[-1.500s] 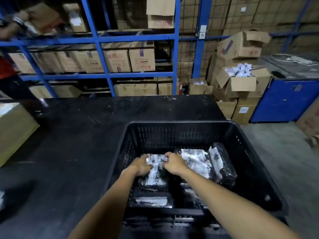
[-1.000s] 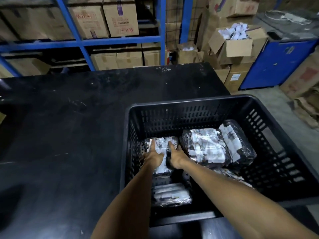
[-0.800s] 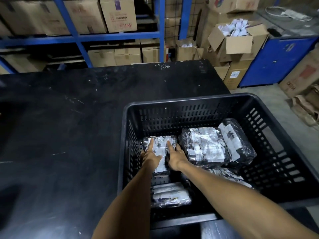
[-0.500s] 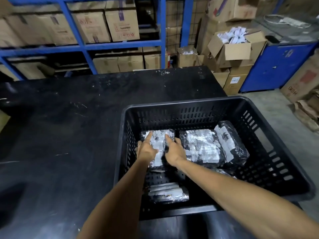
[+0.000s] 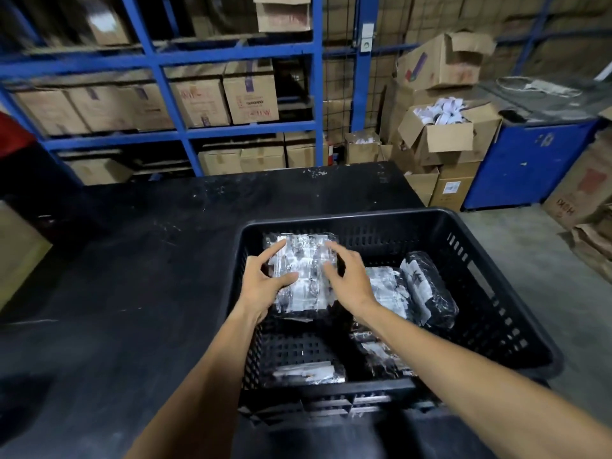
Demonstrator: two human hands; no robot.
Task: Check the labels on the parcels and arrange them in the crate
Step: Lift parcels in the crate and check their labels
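Note:
A black slatted crate (image 5: 490, 293) stands on the near right part of a black table (image 5: 132, 276). Black-wrapped parcels with white labels lie inside. One parcel (image 5: 303, 270) is held up in the crate's left rear, label facing me. My left hand (image 5: 265, 286) grips its left edge with the thumb on top. My right hand (image 5: 347, 283) holds its right edge with fingers spread. Beside it lie a flat parcel (image 5: 387, 293) and a tilted parcel (image 5: 427, 289). Two more, a front-left parcel (image 5: 308, 372) and a front-middle parcel (image 5: 381, 356), rest near the front wall.
A cardboard box (image 5: 16, 250) sits at the table's left edge. Blue racking (image 5: 318, 94) full of cartons stands behind the table. To the right are stacked cartons, an open box of white rolls (image 5: 440, 127) and a blue cabinet (image 5: 530, 160).
The parcel under both hands has come up off the crate floor and toward the rear wall. My view has tilted upward, showing more of the shelves.

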